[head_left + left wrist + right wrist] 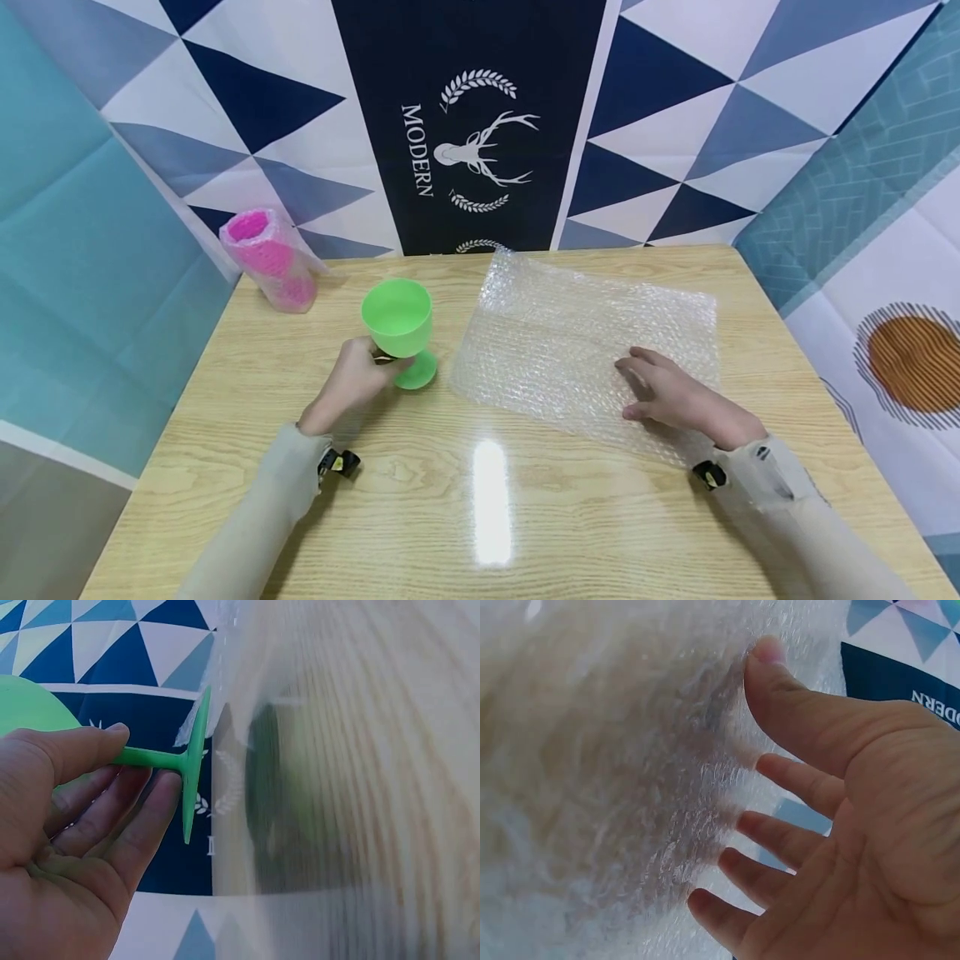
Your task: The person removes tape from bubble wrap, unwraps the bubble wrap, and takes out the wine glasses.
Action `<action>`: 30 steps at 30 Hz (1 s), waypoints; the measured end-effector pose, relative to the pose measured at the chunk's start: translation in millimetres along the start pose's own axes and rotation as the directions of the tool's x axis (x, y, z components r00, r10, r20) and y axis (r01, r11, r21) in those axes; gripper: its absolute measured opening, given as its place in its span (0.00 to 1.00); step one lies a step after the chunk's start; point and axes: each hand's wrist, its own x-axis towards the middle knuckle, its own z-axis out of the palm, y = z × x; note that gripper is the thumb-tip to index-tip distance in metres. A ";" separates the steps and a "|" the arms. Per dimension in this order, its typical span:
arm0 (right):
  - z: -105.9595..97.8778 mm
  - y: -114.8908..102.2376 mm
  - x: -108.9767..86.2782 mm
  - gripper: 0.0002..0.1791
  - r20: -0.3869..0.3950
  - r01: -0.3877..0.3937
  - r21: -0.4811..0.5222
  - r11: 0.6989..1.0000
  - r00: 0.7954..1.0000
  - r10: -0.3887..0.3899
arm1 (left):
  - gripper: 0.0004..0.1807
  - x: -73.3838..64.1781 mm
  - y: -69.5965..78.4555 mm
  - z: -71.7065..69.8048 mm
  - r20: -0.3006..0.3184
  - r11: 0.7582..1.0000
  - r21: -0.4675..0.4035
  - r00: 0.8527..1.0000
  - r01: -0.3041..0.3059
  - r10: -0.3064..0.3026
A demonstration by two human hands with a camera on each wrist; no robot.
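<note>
Item 1: bubble-wrap sheet (555,333), clear, spread on the wood-grained counter (420,517); our landmark for all places below. We judge it very light, limp and a little slippery, its bubbles apt to pop under hard pressure; we would lift it by an edge or corner.

Item 2: green goblet (402,335), just beside the sheet's left edge, upright, bowl uppermost. The left wrist view suggests that its foot (195,769) is slightly off the counter; from the head view we cannot tell. Apparently plastic, so we expect it light, stiff and smooth, likelier to slip or tip than to break. The slim stem (154,757) is the best hold: narrow enough to pinch, with the foot below as a stop.

Item 3: left grip (360,371), to the left of the sheet, clamped on the goblet's stem, thumb opposing the fingers.

Item 4: right grip (667,392), over the right part of the sheet, fingers apart and extended, tips at its surface, nothing pinched. We cannot tell how firmly they press.

Item 5: pink vessel (270,262) in bubble wrap, well left of the sheet, mouth upward.
</note>
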 end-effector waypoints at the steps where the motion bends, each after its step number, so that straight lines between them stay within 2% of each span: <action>1: -0.5 0.4 -0.2 0.41 -0.001 0.006 0.002 1.000 1.000 -0.006 | 0.15 1.0 0.2 -0.6 -0.007 1.000 0.005 1.000 -0.004 0.004; 9: -3.1 3.2 -3.5 0.39 -0.008 0.085 -0.022 0.996 0.996 -0.085 | 0.14 4.7 0.8 -3.0 -0.023 1.000 0.007 1.000 -0.001 0.001; 15: -7.8 2.2 -5.1 0.38 0.004 0.112 -0.043 0.993 0.994 -0.112 | 0.15 7.3 3.8 -4.0 -0.050 0.999 0.031 0.998 -0.043 0.044; 19: -14.6 -3.5 -2.4 0.38 0.007 0.133 -0.101 0.986 0.991 -0.133 | 0.14 7.5 4.6 -4.4 -0.057 0.998 0.027 0.997 -0.048 0.050; 24: -25.0 -5.4 5.2 0.40 -0.026 0.089 -0.165 0.982 0.995 -0.095 | 0.14 8.2 5.0 -4.3 -0.058 0.998 0.024 0.997 -0.057 0.059; 28: -27.5 -3.6 12.6 0.38 -0.058 0.027 -0.132 0.991 0.998 -0.035 | 0.14 9.1 5.9 -5.4 -0.077 0.998 0.033 0.995 -0.062 0.064; 30: -26.1 -2.2 14.9 0.41 -0.046 -0.012 -0.103 0.995 0.999 0.007 | 0.14 9.6 6.0 -5.9 -0.084 0.998 0.029 0.994 -0.061 0.063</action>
